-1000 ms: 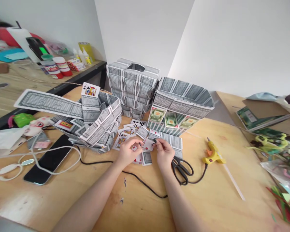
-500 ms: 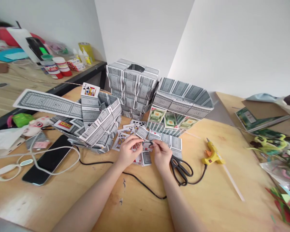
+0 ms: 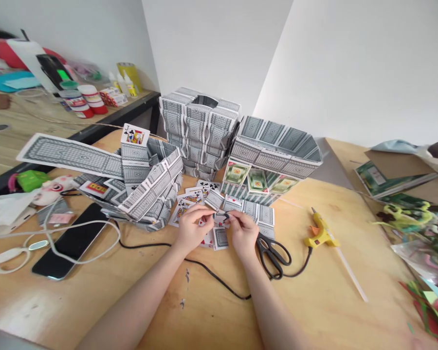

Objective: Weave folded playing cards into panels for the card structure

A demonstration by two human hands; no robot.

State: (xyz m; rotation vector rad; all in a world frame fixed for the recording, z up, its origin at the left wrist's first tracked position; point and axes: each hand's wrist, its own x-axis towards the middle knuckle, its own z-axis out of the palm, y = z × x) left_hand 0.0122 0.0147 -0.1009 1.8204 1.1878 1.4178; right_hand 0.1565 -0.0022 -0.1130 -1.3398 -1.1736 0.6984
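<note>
Head view: left hand point(image 3: 193, 227) and right hand point(image 3: 244, 233) pinch a small card piece point(image 3: 221, 214) between them, fingertips narrow, one end each, presumably to steady it. Loose cards point(image 3: 221, 238) lie just beneath the fingers, likely for easy pickup. Scissors point(image 3: 272, 253) just beside the right hand, glue gun point(image 3: 322, 236) farther right, apparently parked within reach.

The wood worktop point(image 3: 332, 316) looks smooth and faintly glossy; central playing cards point(image 3: 221, 238) are smooth paper; the yellow glue gun point(image 3: 324, 235), at right, seems matt plastic.
</note>
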